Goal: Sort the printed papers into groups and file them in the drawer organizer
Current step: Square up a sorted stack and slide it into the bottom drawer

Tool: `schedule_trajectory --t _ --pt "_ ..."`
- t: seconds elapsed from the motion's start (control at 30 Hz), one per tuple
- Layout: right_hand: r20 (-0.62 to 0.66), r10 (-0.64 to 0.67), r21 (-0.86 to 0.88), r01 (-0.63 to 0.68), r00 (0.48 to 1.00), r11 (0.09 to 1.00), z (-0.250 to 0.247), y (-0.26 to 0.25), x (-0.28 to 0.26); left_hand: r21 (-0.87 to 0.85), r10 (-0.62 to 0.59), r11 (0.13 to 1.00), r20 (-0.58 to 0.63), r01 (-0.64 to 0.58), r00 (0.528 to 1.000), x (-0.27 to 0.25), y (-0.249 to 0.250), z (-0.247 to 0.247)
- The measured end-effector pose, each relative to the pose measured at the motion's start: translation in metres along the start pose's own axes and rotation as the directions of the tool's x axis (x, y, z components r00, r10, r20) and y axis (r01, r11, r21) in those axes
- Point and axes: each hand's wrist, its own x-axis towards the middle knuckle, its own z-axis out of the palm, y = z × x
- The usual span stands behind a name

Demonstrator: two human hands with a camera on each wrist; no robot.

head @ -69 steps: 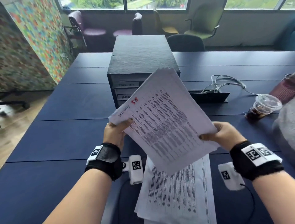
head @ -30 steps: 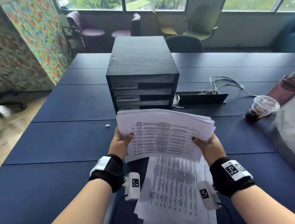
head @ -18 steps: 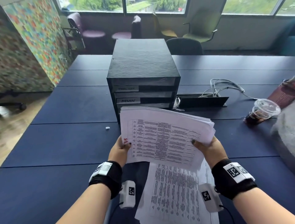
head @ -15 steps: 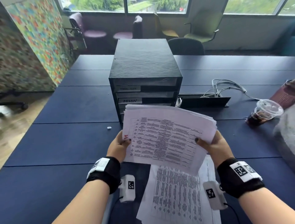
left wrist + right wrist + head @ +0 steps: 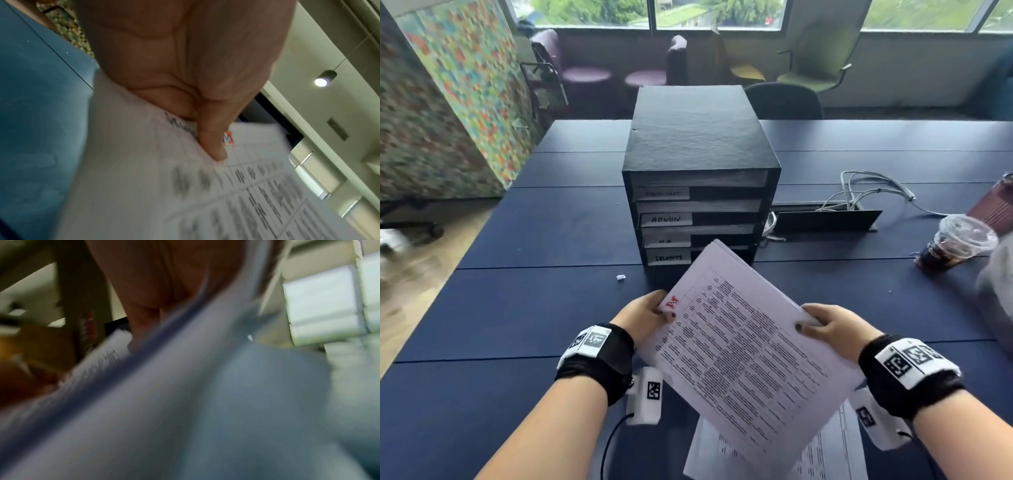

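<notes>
In front of the drawer organizer (image 5: 698, 192), you hold the paper stack (image 5: 750, 349) tilted above the table (image 5: 517, 308), clear of the loose sheets (image 5: 822, 455) lying under it. Your left hand (image 5: 643, 317) pinches a corner beside the red mark, thumb on top; your right hand (image 5: 832, 329) pinches the opposite edge, its fingers beneath hidden. Judgement: the stack is light, floppy, and its sheets slide apart easily. Grip 2 opposite edges and square them before aiming at 1 of the 4 labelled slots.
</notes>
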Motion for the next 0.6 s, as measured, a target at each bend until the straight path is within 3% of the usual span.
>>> schedule_trajectory --t 0.1,0.23,0.37,0.47,0.6 --pt "0.015 0.081 0.098 -0.082 0.997 0.992 0.013 0.016 0.003 0.041 -0.048 0.998 -0.085 0.052 0.995 0.003 -0.004 -0.007" --pt "-0.011 0.172 0.186 -0.167 0.985 0.968 0.029 0.027 0.007 -0.065 -0.165 0.985 -0.045 0.162 0.985 0.007 -0.019 -0.015" --pt "0.057 0.278 0.382 -0.279 0.959 0.881 0.045 0.022 0.018 -0.323 -0.276 0.917 -0.087 0.235 0.957 0.014 -0.031 -0.016" --pt "0.083 0.319 0.507 -0.315 0.944 0.802 0.052 0.015 0.029 -0.605 -0.366 0.728 0.056 0.323 0.929 0.015 -0.029 -0.007" --pt "0.035 0.360 0.615 -0.304 0.932 0.728 0.057 0.009 0.050 -0.659 -0.330 0.658 0.184 0.365 0.926 0.019 -0.023 0.001"
